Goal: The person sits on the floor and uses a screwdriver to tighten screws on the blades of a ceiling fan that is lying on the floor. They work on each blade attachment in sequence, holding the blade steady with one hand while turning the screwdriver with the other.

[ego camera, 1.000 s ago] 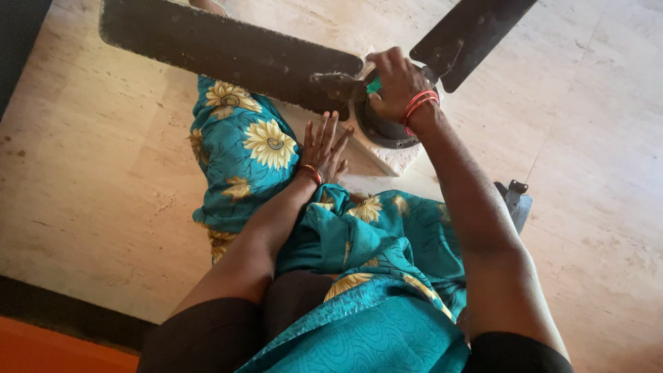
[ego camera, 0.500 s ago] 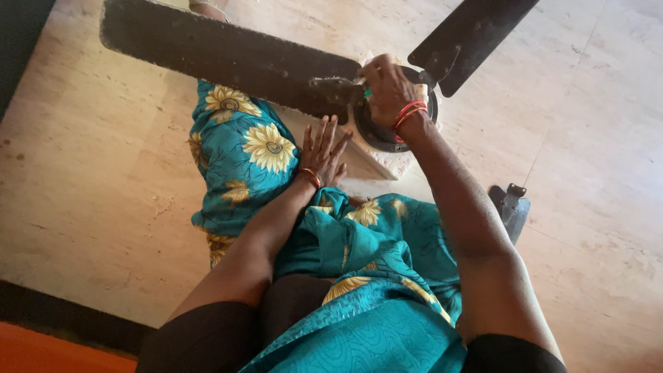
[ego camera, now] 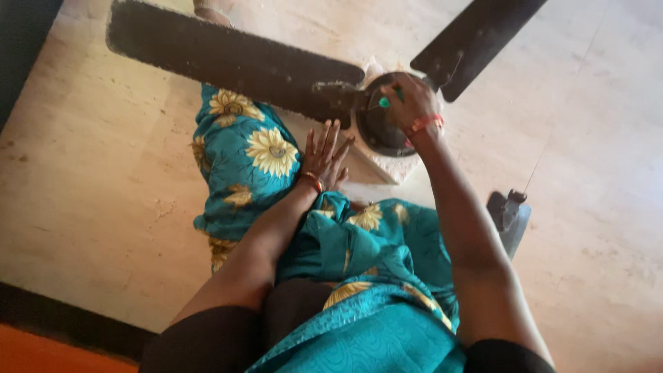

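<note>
The floor (ego camera: 90, 207) is the biggest thing here; it is pale stone, and it carries everything else. A dark strip runs along its left edge and its near edge. On the floor sits a person in a teal cloth with yellow flowers (ego camera: 255, 159), and the cloth spreads from the middle of the floor down to the near edge. Past the cloth, toward the far edge, lies a ceiling fan. Its long blade (ego camera: 228, 59) is dark and dusty and points to the far left corner. A second blade (ego camera: 476, 34) points to the far right corner. Between the two blades is the round dark fan middle (ego camera: 376, 128), which rests on a pale block (ego camera: 387, 169) on the floor. The right hand (ego camera: 414, 103) lies on top of the fan middle, with red bangles on its wrist. Its fingers are curled around a small tool with a green handle (ego camera: 384, 101), and the tool touches the fan middle. The left hand (ego camera: 326, 153) is just beside the fan middle, near the root of the long blade. It holds nothing; its fingers are straight and spread a little, pointing at the fan, and I cannot tell if they press on the block. Near the right edge of the floor, well apart from the fan, lies a small dark part (ego camera: 510, 214).
</note>
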